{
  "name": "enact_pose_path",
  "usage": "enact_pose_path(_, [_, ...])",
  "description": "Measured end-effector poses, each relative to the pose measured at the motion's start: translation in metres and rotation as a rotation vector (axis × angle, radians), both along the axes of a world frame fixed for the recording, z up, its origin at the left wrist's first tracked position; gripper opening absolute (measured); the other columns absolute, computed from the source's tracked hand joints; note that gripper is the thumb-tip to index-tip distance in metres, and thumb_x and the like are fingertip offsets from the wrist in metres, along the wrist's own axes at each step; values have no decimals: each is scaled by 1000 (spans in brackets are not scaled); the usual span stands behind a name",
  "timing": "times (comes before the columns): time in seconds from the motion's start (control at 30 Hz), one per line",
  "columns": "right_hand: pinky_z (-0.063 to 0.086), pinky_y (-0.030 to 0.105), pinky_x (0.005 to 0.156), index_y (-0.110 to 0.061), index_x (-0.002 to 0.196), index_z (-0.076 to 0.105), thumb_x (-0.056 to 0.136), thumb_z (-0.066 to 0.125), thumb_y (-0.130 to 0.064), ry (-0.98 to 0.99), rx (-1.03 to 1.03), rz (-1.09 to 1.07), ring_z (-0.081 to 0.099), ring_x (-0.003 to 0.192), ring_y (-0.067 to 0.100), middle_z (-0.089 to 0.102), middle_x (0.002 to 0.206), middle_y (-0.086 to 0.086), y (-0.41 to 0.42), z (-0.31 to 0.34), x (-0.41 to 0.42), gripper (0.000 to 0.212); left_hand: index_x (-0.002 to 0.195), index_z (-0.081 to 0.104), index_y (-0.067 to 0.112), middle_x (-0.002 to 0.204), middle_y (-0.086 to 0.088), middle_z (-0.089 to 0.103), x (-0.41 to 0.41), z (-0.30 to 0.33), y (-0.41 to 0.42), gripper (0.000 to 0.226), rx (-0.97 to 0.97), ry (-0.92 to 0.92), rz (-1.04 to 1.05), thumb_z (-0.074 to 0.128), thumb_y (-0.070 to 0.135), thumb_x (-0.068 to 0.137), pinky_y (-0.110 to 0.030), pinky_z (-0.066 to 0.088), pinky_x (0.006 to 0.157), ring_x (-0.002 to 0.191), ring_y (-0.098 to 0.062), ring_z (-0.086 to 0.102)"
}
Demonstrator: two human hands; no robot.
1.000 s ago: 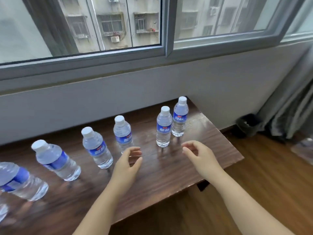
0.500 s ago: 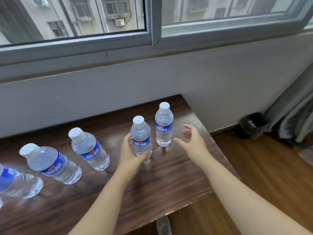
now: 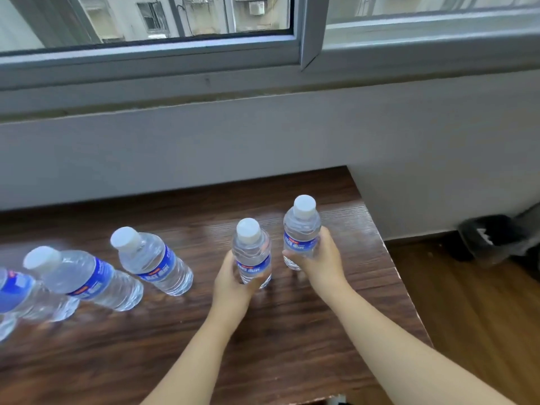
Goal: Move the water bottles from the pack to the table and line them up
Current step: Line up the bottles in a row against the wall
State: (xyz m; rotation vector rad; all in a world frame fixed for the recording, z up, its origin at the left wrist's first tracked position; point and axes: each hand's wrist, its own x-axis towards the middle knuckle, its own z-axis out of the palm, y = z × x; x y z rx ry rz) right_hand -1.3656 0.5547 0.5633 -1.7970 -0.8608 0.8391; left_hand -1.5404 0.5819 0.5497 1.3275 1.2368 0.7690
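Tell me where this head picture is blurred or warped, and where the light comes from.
Head view: daylight enters through the window ahead, leaving a pale sheen on the wooden table. The bottles at the far left are smeared and lean outward, a wide-angle warp. The bottles gripped by the left hand and right hand look fairly sharp.

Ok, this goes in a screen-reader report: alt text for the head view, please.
Each hand grips an upright water bottle on a wooden table under a window: left hand, left-held bottle; right hand, right-held bottle. More bottles stand leftward.
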Motion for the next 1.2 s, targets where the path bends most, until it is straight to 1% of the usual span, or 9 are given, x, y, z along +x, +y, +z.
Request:
enact_pose_path(0.1, [48, 20, 70, -29, 104, 54, 69, 81, -21, 25, 0, 30, 63, 92, 7, 66, 100, -8, -3, -3, 5, 45, 115, 59, 32, 107, 14, 71, 3, 1, -1, 53, -16, -5, 39, 83, 17, 71, -37, 51, 95, 103, -6, 65])
enact_pose_path(0.23, [46, 14, 66, -25, 108, 58, 72, 80, -14, 94, 13, 114, 64, 94, 8, 68, 102, -6, -2, -1, 21, 44, 112, 61, 32, 106, 12, 72, 10, 6, 2, 51, -17, -16, 82, 85, 23, 67, -36, 52, 93, 103, -8, 66])
enact_pose_path(0.3, [47, 13, 67, -25, 111, 58, 72, 80, -13, 105, 28, 152, 64, 96, 6, 67, 105, -7, 1, 2, 31, 47, 110, 62, 32, 105, 11, 72, 17, 11, 8, 51, -16, -24, 90, 85, 27, 65, -30, 51, 87, 101, -8, 66])
enact_pose_path(0.37, [48, 13, 71, -34, 106, 57, 72, 81, -14, 121, 47, 172, 63, 97, 2, 67, 105, -10, 8, 3, 43, 46, 110, 62, 29, 102, 9, 72, 26, 16, 17, 48, -8, -33, 102, 84, 18, 69, -22, 49, 81, 97, -5, 66])
enact_pose_path(0.5, [51, 25, 86, -36, 108, 56, 72, 82, -15, 165, 89, 175, 64, 101, 4, 69, 106, -11, 29, 8, 69, 50, 112, 61, 21, 103, 6, 72, 51, 27, 44, 50, 14, -60, 80, 83, 6, 70, -11, 51, 73, 90, 2, 67])
enact_pose_path(0.63, [50, 24, 85, -32, 110, 56, 71, 83, -16, 125, 122, 169, 64, 101, 5, 69, 105, -10, 55, 13, 101, 50, 109, 60, 22, 100, 10, 70, 83, 30, 77, 49, 48, -61, 40, 82, 4, 70, -6, 49, 69, 86, 9, 65])
enact_pose_path(0.8, [51, 26, 90, -27, 114, 57, 73, 82, -13, 101, 136, 172, 64, 104, 6, 69, 109, -9, 89, 12, 140, 50, 111, 62, 22, 102, 6, 72, 123, 23, 119, 50, 73, -51, -12, 84, 8, 68, -22, 52, 83, 98, -6, 67])
enact_pose_path(1.0, [50, 23, 87, -25, 115, 57, 71, 82, -9, 108, 139, 134, 64, 103, 5, 68, 109, -9, 123, 0, 176, 53, 122, 58, 19, 110, 8, 70, 170, 17, 153, 59, 70, -67, -40, 84, 11, 69, -8, 50, 75, 99, 5, 63])
enact_pose_path(1.2, [50, 7, 70, -26, 111, 56, 72, 81, -7, 90, 131, 131, 64, 87, -11, 67, 103, -15, 142, -8, 198, 50, 114, 58, 22, 100, 16, 66, 200, 6, 173, 52, 69, -76, -29, 82, 8, 71, 2, 43, 64, 80, 20, 60])
